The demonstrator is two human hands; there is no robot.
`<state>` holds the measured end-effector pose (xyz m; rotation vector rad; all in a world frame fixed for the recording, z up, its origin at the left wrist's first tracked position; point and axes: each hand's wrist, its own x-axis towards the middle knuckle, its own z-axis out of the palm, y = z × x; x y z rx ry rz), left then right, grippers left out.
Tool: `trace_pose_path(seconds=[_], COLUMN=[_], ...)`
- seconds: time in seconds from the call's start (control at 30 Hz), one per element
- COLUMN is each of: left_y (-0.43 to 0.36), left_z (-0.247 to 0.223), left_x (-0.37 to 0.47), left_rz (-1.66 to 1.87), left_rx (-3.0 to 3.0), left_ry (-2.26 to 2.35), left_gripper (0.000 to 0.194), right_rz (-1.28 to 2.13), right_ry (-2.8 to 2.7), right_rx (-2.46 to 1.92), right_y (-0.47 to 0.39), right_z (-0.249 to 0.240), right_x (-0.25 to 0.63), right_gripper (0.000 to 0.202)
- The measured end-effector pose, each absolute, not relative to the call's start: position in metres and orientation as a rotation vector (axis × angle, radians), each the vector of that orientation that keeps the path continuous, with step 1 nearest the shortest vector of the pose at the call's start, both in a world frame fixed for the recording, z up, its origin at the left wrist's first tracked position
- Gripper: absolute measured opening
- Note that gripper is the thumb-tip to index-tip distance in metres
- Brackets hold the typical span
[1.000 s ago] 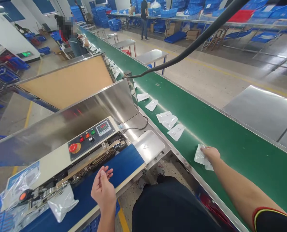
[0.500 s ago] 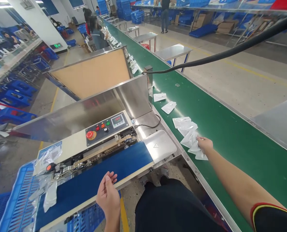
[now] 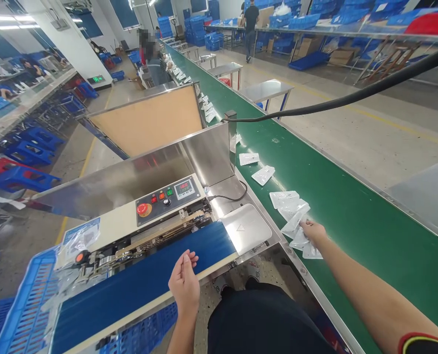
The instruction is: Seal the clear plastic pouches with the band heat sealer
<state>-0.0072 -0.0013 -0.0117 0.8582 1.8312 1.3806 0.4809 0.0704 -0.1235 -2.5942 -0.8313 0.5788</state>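
While the left hand [image 3: 185, 280] is hovering, loosely curled, near the flat blue belt [image 3: 130, 295], the right hand [image 3: 315, 233] is apparently pinching a flat white plastic pouch [image 3: 295, 220] on the green conveyor [image 3: 352, 216].

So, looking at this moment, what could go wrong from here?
Several white packets overlap on the green belt, so the right hand might lift more than one. The left hand is beside the blue belt; if it strayed into the exposed metal mechanism, it could perhaps get pinched.
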Motion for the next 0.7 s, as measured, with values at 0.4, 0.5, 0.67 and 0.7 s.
trace_pose_path(seconds=[0.4, 0.5, 0.67, 0.7], left_y=[0.032, 0.045, 0.049, 0.051], left_z=[0.003, 0.014, 0.013, 0.008], left_x=[0.059, 0.084, 0.095, 0.095], left_rz=[1.219, 1.202, 1.144, 1.141], left_rx=[1.263, 1.378, 1.351, 1.262], left_ry=[1.531, 1.345, 1.332, 1.395], left_gripper=[0.048, 0.045, 0.046, 0.047], right_rz=[0.509, 0.707, 1.0, 1.082], right_ry=[-1.6, -1.739, -1.63, -1.575], right_rx=[-1.759, -1.504, -1.623, -1.699], right_y=[0.05, 0.052, 0.066, 0.072], right_z=[0.04, 0.061, 0.053, 0.048], right_x=[0.35, 0.303, 0.276, 0.277], right_gripper=[0.039, 0.037, 0.039, 0.04])
